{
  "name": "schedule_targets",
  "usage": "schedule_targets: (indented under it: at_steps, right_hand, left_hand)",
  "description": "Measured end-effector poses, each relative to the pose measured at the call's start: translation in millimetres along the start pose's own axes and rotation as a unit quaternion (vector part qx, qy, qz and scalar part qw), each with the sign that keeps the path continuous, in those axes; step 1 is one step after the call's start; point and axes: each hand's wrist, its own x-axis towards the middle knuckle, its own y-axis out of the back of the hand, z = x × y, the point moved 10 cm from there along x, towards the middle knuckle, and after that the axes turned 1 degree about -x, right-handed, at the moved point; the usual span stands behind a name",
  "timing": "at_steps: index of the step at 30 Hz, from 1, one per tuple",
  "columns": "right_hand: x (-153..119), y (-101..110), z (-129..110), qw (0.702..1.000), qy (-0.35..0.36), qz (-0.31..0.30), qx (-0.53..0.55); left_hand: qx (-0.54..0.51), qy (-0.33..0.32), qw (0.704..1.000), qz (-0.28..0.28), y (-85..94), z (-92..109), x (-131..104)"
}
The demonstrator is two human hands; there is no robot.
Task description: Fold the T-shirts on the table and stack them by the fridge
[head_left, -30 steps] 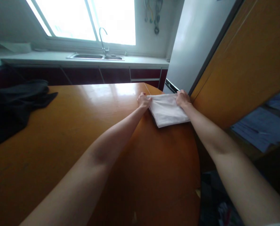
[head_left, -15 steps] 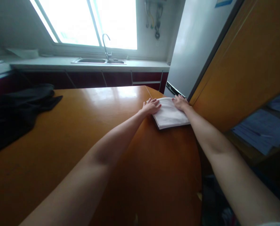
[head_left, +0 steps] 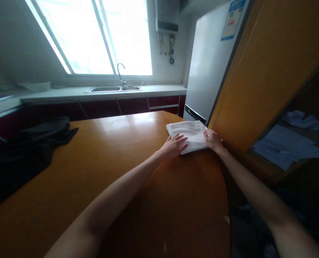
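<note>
Apparently, flattening is in hand: the left hand point(head_left: 174, 145), fingers spread wide, touches the near-left part of the folded white cloth point(head_left: 194, 130) on the table point(head_left: 108, 154); the right hand point(head_left: 213, 140) curls at its right side, pinch unclear; further smoothing calls for light, even pressure

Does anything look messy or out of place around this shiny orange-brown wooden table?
Nothing looks spilled or broken. The crumpled dark cloth at left looks carelessly dropped, lying in a loose heap on the table, while the folded white cloth lies fairly flat. At far right, loose white papers are splayed unevenly.
</note>
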Motion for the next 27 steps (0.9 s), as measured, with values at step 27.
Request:
schedule_targets:
  at_steps: [27]
  right_hand:
    - [-129.6, -106.7, -352.5, 0.961, 0.158, -0.183, 0.132]
  left_hand:
    - [0.144, 0.309, 0.940, 0.007, 94.3, -139.2, -284.9]
